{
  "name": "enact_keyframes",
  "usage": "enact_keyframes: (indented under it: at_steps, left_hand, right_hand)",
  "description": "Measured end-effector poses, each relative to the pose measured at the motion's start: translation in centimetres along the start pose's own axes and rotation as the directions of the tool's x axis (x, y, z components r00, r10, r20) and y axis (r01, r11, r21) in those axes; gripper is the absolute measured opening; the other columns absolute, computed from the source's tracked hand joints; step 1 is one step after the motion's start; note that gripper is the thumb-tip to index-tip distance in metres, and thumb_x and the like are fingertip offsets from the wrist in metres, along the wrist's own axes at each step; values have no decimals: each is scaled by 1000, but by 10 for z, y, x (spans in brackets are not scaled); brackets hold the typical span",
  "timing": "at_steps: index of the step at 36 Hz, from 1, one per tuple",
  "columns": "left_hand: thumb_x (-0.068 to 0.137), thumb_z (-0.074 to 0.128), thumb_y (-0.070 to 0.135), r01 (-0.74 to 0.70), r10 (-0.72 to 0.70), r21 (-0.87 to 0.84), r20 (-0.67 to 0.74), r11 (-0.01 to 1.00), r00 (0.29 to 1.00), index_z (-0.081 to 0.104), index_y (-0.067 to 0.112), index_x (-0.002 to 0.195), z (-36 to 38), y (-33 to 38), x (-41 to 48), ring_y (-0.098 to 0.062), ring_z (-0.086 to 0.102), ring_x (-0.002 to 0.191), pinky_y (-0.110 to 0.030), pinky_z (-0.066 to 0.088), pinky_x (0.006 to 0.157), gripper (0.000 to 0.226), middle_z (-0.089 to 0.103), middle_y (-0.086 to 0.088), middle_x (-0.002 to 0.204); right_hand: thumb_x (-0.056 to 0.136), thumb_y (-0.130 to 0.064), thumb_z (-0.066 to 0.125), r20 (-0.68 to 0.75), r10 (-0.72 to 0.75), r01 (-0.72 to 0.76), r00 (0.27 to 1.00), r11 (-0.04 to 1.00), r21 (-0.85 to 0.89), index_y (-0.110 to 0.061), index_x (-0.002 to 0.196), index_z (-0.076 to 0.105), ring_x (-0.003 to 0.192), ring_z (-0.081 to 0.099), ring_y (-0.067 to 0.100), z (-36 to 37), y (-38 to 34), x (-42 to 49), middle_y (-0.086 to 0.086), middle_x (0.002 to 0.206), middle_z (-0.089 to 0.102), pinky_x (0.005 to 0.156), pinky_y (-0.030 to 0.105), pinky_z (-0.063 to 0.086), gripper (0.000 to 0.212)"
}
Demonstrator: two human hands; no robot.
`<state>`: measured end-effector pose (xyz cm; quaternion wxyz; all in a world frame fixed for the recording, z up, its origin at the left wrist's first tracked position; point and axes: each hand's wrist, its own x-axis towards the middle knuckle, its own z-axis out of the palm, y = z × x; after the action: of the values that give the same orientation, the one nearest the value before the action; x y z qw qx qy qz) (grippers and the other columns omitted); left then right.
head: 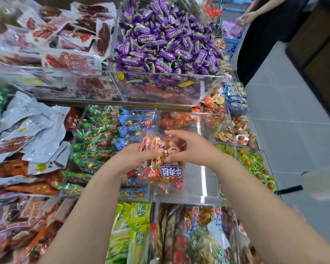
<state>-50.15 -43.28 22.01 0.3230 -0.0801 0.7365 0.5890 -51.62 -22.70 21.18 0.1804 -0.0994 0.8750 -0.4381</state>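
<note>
A stack of red snack packets (pixel 165 169) with clear film and a blue label hangs between my two hands above a clear acrylic bin (pixel 200 199). My left hand (pixel 135 159) grips the stack from the left, fingers curled under it. My right hand (pixel 191 147) holds the stack's top right side, fingers bent over the packets. The bin below is mostly bare at its right half.
Green packets (pixel 95 141) and blue packets (pixel 135 122) fill the bins to the left. Purple candies (pixel 166 39) pile in a bin on the upper shelf. Orange snacks (pixel 208 109) and green snacks (pixel 251 162) lie right. A person (pixel 265 31) stands by a blue basket (pixel 231 35) at the top right.
</note>
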Motion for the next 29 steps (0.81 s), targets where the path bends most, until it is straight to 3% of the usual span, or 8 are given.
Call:
enact_keyframes:
  at_steps: [2, 5, 9, 12, 17, 19, 25, 29]
  left_hand:
    - [63, 66, 76, 72, -70, 32, -78, 997, 995, 43, 27, 143, 0, -2, 3, -23, 41, 133, -46, 33, 106, 96, 48, 6, 143]
    - [75, 55, 76, 129, -134, -41, -155, 991, 979, 29, 23, 151, -8, -3, 1, -32, 32, 141, -55, 25, 113, 96, 31, -3, 156]
    - [87, 58, 56, 92, -121, -148, -205, 985, 971, 56, 15, 127, -22, -4, 2, -35, 58, 118, -58, 40, 103, 57, 65, -12, 125]
    - [92, 58, 45, 50, -101, -188, -268, 981, 958, 65, 19, 100, -27, -6, 9, -22, 73, 75, -39, 56, 73, 28, 76, -4, 84]
    - [93, 57, 42, 22, -84, -217, -280, 976, 956, 62, 19, 94, -26, -6, 12, -15, 71, 58, -27, 51, 53, 24, 74, 0, 70]
    - [94, 57, 40, 23, -89, -242, -263, 970, 961, 63, 18, 94, -25, -6, 12, -16, 72, 59, -26, 52, 48, 23, 75, -1, 72]
    - [94, 56, 39, 11, -75, -241, -255, 970, 964, 62, 15, 101, -24, -12, 10, -20, 72, 67, -31, 53, 59, 25, 75, -2, 74]
    - [94, 57, 39, 16, -86, -260, -262, 965, 961, 63, 15, 102, -25, -15, 9, -21, 72, 67, -30, 53, 56, 26, 75, -3, 74]
  right_hand:
    - [66, -36, 84, -21, 56, -56, 998, 998, 0, -38, 136, 45, 87, 54, -3, -5, 9, -2, -18, 100, 55, 74, 8, 42, 80]
    - [72, -35, 80, -43, 159, -155, 986, 984, 83, -33, 130, 49, 85, 53, -9, -14, 23, -7, -22, 101, 54, 60, 2, 42, 65]
    - [84, -23, 70, -163, 409, -269, 898, 802, 533, -13, 119, 52, 90, 58, 20, -6, 50, -8, 17, 112, 61, 82, 32, 49, 40]
    - [86, -16, 67, -120, 597, -264, 793, 516, 815, -3, 126, 43, 82, 60, 23, 10, 63, -4, 16, 102, 62, 80, 42, 53, 48]
    - [78, -1, 73, -111, 756, -331, 645, 408, 851, -12, 122, 32, 94, 65, 33, 56, 78, 7, 20, 111, 58, 80, 44, 57, 61]
    - [76, 6, 71, -122, 792, -352, 598, 396, 848, -23, 132, 23, 81, 64, 29, 72, 86, 7, 14, 100, 52, 63, 37, 59, 79]
    - [69, -38, 82, -225, 784, -663, 578, 612, 431, -10, 122, 41, 93, 57, 22, 95, 101, 10, 11, 120, 58, 85, 33, 47, 73]
    - [77, -82, 36, -75, 812, -807, 579, 557, -196, -11, 135, 47, 129, 42, 34, 97, 98, 17, 15, 137, 50, 104, 41, 35, 92]
